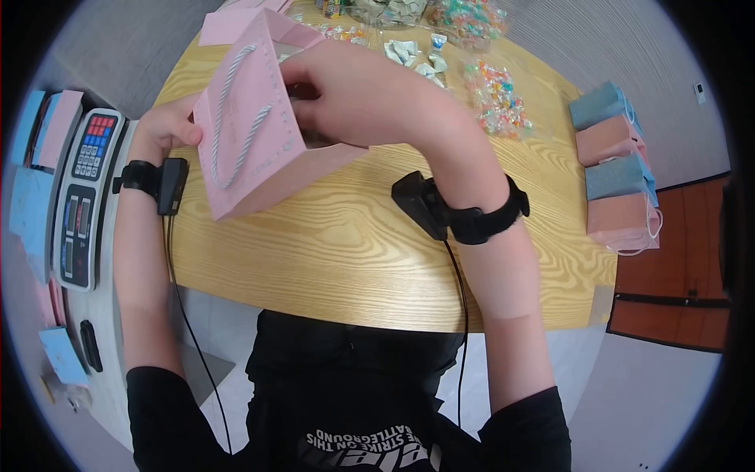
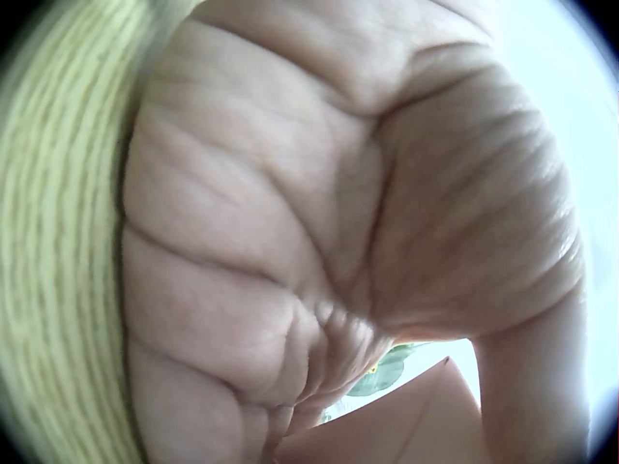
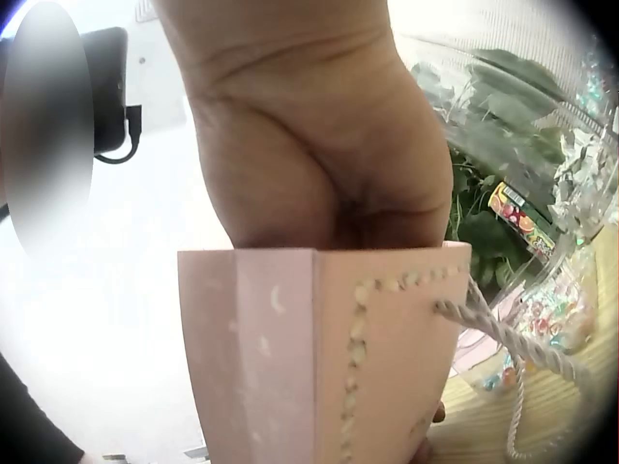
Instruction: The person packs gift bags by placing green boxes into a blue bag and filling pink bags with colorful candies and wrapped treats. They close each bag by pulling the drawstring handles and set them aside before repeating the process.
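Observation:
A pink paper gift bag (image 1: pixel 271 177) with white-grey rope handles stands tilted over the wooden table (image 1: pixel 338 252). At its left side my left hand (image 1: pixel 167 126) grips the bag, thumb on the near face. The left wrist view shows that palm (image 2: pixel 251 213) close up, with a pink corner of the bag (image 2: pixel 397 425) beyond it. My right hand (image 1: pixel 354 90) reaches into the bag's mouth from the right. In the right wrist view the same hand (image 3: pixel 329 155) goes down behind the bag's rim, so its fingers are hidden inside and I cannot tell what they hold.
Wrapped candies (image 1: pixel 499 98) lie in colourful heaps at the back right, beside small silvery packets (image 1: pixel 405 53). Pink and blue gift bags (image 1: pixel 621 181) line the table's right edge. A digital scale (image 1: pixel 82 197) sits on the left, near folded blue and pink bags (image 1: pixel 31 212). Cables trail from both wrists.

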`<state>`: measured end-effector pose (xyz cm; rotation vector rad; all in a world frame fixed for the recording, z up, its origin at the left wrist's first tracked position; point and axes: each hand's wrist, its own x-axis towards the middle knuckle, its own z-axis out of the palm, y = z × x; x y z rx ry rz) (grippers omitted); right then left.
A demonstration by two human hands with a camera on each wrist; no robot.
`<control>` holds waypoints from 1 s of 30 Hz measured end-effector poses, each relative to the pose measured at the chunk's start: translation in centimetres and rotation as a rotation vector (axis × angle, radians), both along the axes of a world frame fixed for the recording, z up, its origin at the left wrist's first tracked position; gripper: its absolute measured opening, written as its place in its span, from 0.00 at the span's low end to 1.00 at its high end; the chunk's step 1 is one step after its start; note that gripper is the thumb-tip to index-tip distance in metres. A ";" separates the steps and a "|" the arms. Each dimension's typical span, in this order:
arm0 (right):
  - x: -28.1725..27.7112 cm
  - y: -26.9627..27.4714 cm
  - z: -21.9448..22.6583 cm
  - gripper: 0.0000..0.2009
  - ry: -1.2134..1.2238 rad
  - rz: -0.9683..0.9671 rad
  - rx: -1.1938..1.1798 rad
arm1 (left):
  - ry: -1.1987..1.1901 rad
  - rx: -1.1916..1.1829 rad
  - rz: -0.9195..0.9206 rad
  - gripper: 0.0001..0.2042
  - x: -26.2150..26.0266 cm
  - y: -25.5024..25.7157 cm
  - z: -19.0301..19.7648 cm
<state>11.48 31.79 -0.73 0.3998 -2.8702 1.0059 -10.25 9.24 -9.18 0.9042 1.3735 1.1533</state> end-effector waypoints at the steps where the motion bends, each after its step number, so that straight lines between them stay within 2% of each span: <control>1: -0.1 -0.1 -0.2 0.11 0.036 0.032 -0.023 | -0.009 -0.006 -0.044 0.48 -0.1 0.1 0.1; 3: 0.1 0.0 0.2 0.10 0.076 0.067 -0.046 | -0.005 -0.001 -0.069 0.46 -0.2 0.3 0.2; 5: 1.0 0.6 2.2 0.12 -0.056 -0.049 -0.266 | -0.003 0.008 -0.079 0.45 -0.2 0.0 0.1; 6: 1.2 0.7 3.3 0.12 -0.055 -0.041 -0.265 | 0.019 -0.006 -0.054 0.44 -0.2 -0.3 0.0; 8: 1.9 0.8 5.3 0.11 0.009 -0.316 -0.284 | 0.045 -0.021 -0.025 0.42 0.2 -0.2 0.7; 9: 3.0 1.0 4.6 0.09 0.209 -0.215 -0.397 | 0.064 -0.035 -0.064 0.41 0.6 0.1 1.1; 10: 2.5 1.5 3.8 0.09 0.215 -0.213 -0.399 | 0.083 -0.051 -0.106 0.40 1.2 0.5 1.7; 12: 1.1 2.8 2.3 0.17 0.025 -0.271 0.013 | 0.088 -0.053 -0.084 0.40 2.6 1.1 2.5; 16: 0.3 2.9 0.6 0.22 0.023 -0.294 0.056 | 0.148 -0.079 -0.058 0.39 3.6 1.6 3.5; 18: -0.6 3.1 -0.3 0.20 0.456 -0.438 -0.020 | 0.246 -0.088 -0.067 0.38 3.7 1.7 3.9; 19: -0.3 2.6 0.4 0.20 0.461 -0.436 -0.024 | 0.337 -0.094 -0.075 0.36 3.7 1.7 3.9; 20: 0.5 1.9 1.6 0.20 0.333 -0.429 -0.056 | 0.342 -0.097 -0.072 0.36 3.6 1.5 3.8; 21: 0.9 1.6 2.3 0.21 0.203 -0.419 -0.088 | 0.509 -0.084 -0.040 0.35 3.5 1.4 3.4; 22: 0.8 1.7 2.2 0.21 0.205 -0.418 -0.092 | 0.676 -0.070 -0.009 0.33 3.9 1.5 3.7; 23: 0.6 2.0 2.1 0.21 0.165 -0.398 -0.099 | 0.679 -0.074 -0.010 0.33 4.3 1.6 4.1; 25: 0.6 2.0 1.9 0.20 0.125 -0.382 -0.108 | 0.722 -0.280 -0.048 0.32 5.4 2.3 4.9; 26: 0.7 1.8 1.9 0.21 0.109 -0.403 -0.072 | 0.723 -0.282 -0.050 0.32 5.5 2.4 4.6; 28: 0.7 1.9 1.5 0.23 0.092 -0.423 -0.034 | 0.745 -0.110 -0.039 0.32 5.5 2.5 3.7; 30: 0.4 2.5 0.5 0.23 0.082 -0.440 0.167 | 0.728 -0.134 -0.018 0.32 5.7 2.5 3.7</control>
